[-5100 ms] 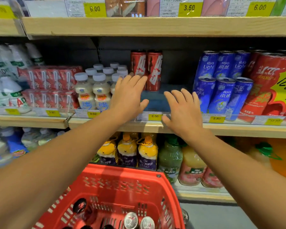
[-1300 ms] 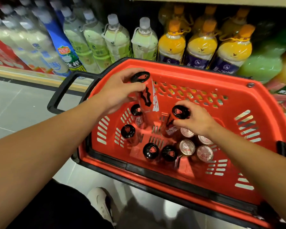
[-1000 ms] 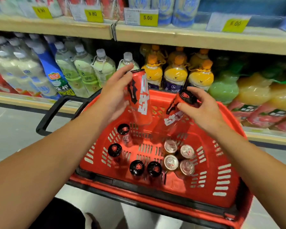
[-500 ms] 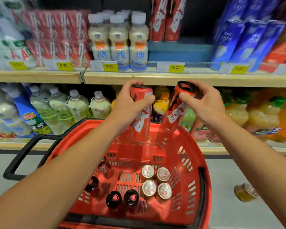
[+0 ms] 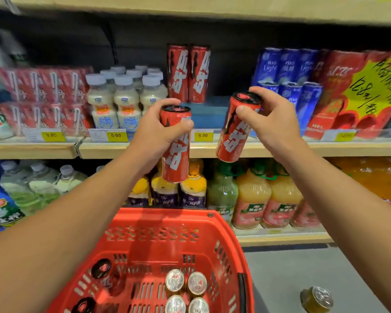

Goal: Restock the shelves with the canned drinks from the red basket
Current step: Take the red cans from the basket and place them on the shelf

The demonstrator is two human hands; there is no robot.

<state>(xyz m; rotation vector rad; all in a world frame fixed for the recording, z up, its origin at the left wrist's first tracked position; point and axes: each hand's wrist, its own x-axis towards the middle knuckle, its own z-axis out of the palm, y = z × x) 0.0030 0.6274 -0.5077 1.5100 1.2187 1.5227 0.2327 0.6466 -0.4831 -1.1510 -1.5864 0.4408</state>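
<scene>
Two red cans are held up in front of a shop shelf (image 5: 212,150), one per hand. The left hand (image 5: 154,134) wraps around the upper half of an upright can (image 5: 176,152); the right hand (image 5: 269,123) pinches the top of a second can (image 5: 235,134), which tilts with its base toward the left hand. Beyond the knuckles, two matching cans (image 5: 187,73) stand at the back of the shelf behind a 6.00 price tag (image 5: 202,135). Below the forearms sits the red basket (image 5: 158,231), holding black-topped cans (image 5: 101,268) and four silver-topped cans (image 5: 185,292).
</scene>
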